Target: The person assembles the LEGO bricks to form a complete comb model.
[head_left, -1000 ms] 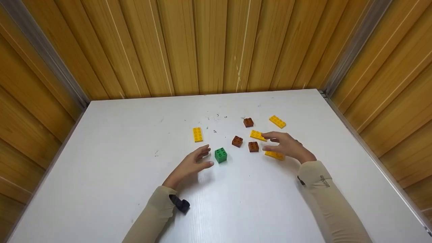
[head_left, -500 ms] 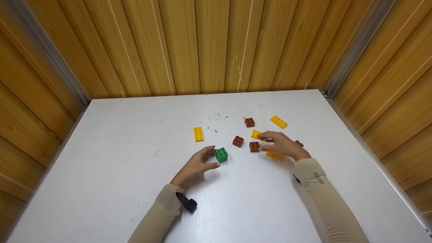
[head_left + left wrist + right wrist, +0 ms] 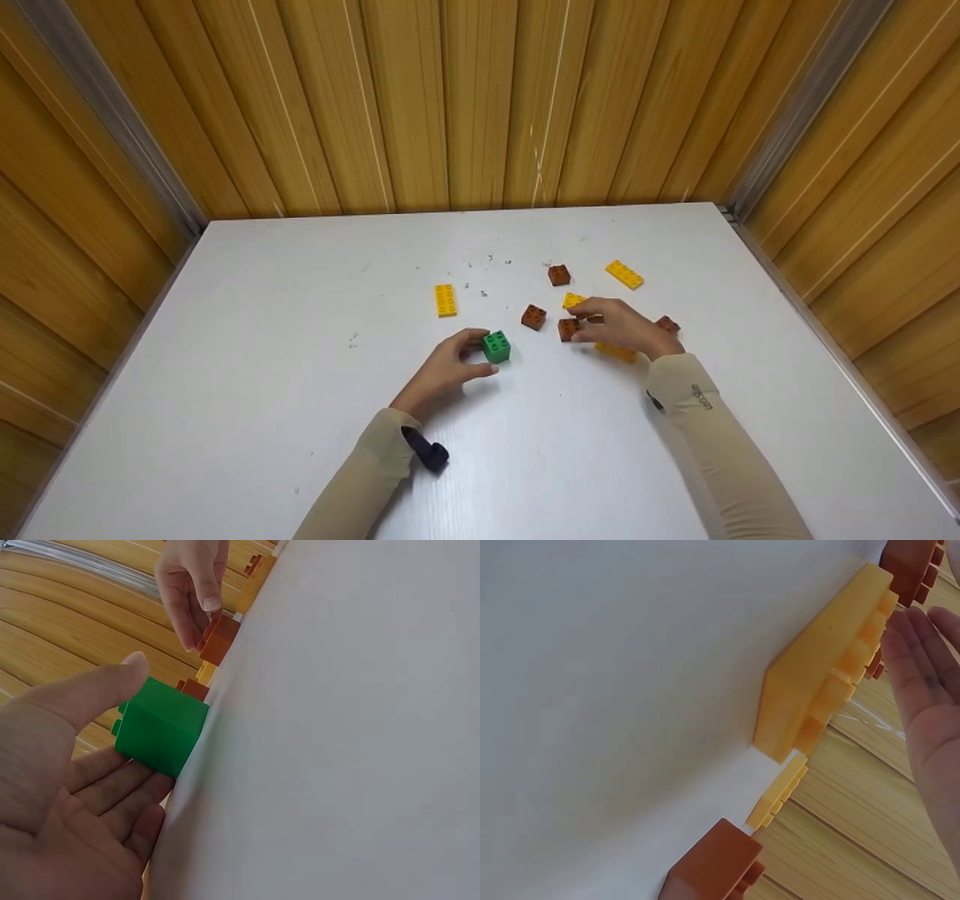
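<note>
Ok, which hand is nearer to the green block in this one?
The left hand: it is right beside the green block, thumb and fingers spread about the block's left side. The right hand is farther off to the right, by a brown block.

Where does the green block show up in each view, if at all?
Head: green block slightly right of and below the middle.
Left wrist: left of centre, between the thumb and fingers of the left hand.
Right wrist: not in it.
Shared landmark: wood-patterned wall, at the top, upper left and lower right respectively.
</note>
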### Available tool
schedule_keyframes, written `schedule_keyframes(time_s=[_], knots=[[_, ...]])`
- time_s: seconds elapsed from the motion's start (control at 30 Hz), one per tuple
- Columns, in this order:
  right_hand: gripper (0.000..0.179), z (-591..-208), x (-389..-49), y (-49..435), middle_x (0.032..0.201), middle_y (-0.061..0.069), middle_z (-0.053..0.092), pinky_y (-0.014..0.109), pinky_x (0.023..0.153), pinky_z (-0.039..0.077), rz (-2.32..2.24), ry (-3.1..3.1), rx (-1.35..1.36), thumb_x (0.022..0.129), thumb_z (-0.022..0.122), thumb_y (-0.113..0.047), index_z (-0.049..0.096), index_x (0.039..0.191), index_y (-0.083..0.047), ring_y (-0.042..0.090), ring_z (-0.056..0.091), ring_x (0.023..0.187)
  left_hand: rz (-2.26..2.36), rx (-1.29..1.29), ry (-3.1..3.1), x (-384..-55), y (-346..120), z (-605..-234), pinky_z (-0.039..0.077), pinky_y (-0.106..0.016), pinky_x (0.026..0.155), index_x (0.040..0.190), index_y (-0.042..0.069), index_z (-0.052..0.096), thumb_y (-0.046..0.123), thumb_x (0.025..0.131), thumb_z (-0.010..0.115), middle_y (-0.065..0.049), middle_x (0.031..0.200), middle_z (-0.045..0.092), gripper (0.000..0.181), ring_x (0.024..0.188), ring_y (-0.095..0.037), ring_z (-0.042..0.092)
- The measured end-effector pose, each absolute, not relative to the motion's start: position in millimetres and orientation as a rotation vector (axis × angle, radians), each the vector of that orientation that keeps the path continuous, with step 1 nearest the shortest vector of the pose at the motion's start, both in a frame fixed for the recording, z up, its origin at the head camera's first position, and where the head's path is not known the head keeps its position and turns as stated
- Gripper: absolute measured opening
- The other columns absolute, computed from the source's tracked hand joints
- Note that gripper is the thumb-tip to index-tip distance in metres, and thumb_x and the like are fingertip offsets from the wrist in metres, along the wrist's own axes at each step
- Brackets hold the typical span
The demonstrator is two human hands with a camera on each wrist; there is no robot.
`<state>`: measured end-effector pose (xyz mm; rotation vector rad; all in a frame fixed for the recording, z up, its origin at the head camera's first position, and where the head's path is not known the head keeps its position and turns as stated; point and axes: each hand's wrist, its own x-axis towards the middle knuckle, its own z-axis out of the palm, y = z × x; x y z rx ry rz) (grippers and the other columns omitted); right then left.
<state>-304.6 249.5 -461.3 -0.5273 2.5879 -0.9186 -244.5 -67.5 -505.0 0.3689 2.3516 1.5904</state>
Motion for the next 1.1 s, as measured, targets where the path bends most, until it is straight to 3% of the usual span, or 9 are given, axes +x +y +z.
schedule_keyframes(time_s=[0.37,0.7,1.1], knots=[[0.058,-466.2,-304.7,246.3,0.141,0.014,0.051,0.052,0.112,0.032,-0.859,2.603,-0.516,0.085,0.072,-0.030,0.055,0.135,-0.008,0.034,0.042,0.134,1.639,0.273,2.397,-245.9,-58.2,-509.0,0.042,-0.039,0.106,0.129,0.012,0.056,0.023,0.081,0.077,-0.005,0.124,0.061,0.054,0.114,-0.020,0.055],[0.046,-466.2,-303.1,244.5,0.127,0.012,0.060,0.048,0.101,0.044,-0.861,2.629,-0.612,0.084,0.073,-0.025,0.062,0.125,-0.008,0.029,0.054,0.118,1.659,0.260,2.448,-246.7,-57.4,-508.2,0.047,-0.036,0.095,0.121,0.010,0.060,0.020,0.083,0.074,-0.006,0.116,0.064,0.041,0.104,-0.019,0.057],[0.042,-465.6,-304.5,242.8,0.125,0.010,0.061,0.047,0.101,0.043,-0.862,2.622,-0.615,0.085,0.073,-0.024,0.063,0.123,-0.009,0.027,0.054,0.116,1.650,0.260,2.436,-246.8,-59.0,-506.3,0.047,-0.037,0.099,0.121,0.010,0.061,0.017,0.085,0.072,-0.005,0.117,0.064,0.038,0.106,-0.019,0.058]])
